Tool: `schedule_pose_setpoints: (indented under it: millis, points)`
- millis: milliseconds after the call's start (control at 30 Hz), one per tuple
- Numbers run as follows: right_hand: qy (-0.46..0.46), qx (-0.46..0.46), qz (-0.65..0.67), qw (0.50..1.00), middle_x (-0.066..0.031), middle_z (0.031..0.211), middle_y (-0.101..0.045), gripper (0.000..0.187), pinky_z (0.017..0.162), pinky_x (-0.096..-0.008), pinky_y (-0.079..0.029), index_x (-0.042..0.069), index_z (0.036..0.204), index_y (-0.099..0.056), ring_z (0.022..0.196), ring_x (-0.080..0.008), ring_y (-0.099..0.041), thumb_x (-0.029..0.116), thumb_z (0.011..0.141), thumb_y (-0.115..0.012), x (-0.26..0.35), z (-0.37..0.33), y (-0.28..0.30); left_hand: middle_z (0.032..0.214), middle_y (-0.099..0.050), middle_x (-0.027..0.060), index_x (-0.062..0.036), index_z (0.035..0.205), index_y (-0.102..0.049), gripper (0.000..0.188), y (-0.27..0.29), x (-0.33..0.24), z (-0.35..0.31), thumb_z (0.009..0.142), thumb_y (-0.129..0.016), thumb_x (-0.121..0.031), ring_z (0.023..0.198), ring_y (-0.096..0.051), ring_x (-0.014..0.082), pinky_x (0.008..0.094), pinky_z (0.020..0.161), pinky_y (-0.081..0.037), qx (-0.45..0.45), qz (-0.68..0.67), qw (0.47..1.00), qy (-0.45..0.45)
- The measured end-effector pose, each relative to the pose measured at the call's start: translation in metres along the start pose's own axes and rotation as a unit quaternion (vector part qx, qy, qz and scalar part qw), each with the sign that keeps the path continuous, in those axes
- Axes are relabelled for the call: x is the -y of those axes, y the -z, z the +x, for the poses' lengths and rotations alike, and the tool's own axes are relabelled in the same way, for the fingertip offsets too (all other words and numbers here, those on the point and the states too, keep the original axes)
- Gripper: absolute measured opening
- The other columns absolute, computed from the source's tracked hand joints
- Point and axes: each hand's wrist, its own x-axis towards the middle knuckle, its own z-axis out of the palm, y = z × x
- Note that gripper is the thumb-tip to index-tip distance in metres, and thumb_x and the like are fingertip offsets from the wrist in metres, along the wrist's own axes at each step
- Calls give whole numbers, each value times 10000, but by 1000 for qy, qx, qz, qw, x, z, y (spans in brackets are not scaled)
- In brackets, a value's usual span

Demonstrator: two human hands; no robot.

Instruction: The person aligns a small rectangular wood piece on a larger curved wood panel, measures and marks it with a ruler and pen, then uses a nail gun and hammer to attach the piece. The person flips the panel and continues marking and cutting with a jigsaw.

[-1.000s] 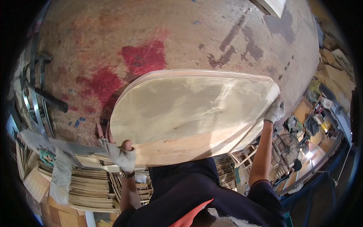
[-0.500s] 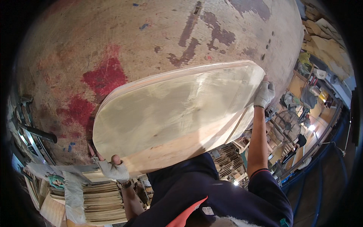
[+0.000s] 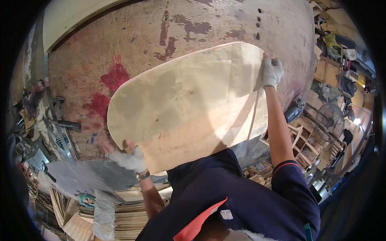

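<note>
A large pale plywood panel (image 3: pixel 189 100) with rounded corners lies slanted over the worktable (image 3: pixel 152 24), its near edge close to my body. A thin dark line (image 3: pixel 253 114) crosses its right part. My right hand (image 3: pixel 272 73), in a fingerless glove, is closed on the right edge, thumb against the rim. At the near left corner is my left hand (image 3: pixel 128 158), gloved the same way. Its thumb touches the panel's edge, and its blurred fingers stretch out to the left, apart from the thumb. The panel's underside is hidden.
Another pale curved board (image 3: pixel 72 20) lies at the far left of the table. Metal tools with a black handle (image 3: pixel 69 124) rest along the left side. Stacked thin boards (image 3: pixel 130 221) stand below left. A fan (image 3: pixel 327 116) and a wooden lattice (image 3: pixel 307 140) are at right.
The panel has swung slightly, its far edge now higher in view, and shows less of its edge thickness. Both hands have moved with it. The curved board at far left has come into view.
</note>
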Motion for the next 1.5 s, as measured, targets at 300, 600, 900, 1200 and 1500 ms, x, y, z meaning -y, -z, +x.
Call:
schedule_pose_setpoints:
  millis: [300,600,900,1200,1500]
  points:
    - [38,21,-72,996,-202,929,-730,657,837,-452,-523,59,854,-766,921,-373,-677,695,691,-756,0,7,-1,1119,-660,135,-84,1154,-649,424,-127,-140,70,945,-604,-450,1090,-602,318,486,931,-451,99,49,962,-249]
    - [60,-16,-32,998,-243,1025,-667,629,892,-495,-490,34,1052,-695,1007,-407,-614,598,773,-697,7,-8,1,1140,-664,125,-78,1131,-658,492,-149,-129,72,933,-611,-526,1106,-602,330,498,957,-437,82,101,962,-238]
    - [28,61,-116,991,-201,1073,-715,777,920,-484,-485,134,1061,-776,1023,-362,-660,824,744,-610,-7,11,-26,1007,-703,105,-117,1043,-692,440,-159,-118,72,902,-617,-526,961,-655,321,503,850,-489,33,96,960,-260]
    - [54,39,-73,995,-220,1038,-745,771,854,-506,-549,80,1041,-776,984,-392,-711,770,705,-700,1,10,-7,1140,-643,104,-124,1134,-635,471,-152,-132,66,905,-587,-532,1126,-582,296,500,1003,-397,77,67,974,-201]
    - [75,32,-25,996,-200,964,-751,726,824,-488,-542,45,981,-768,920,-378,-712,721,719,-731,0,10,-5,1226,-613,135,-88,1212,-600,591,-139,-141,62,882,-622,-578,1204,-547,331,486,1056,-384,105,39,981,-159]
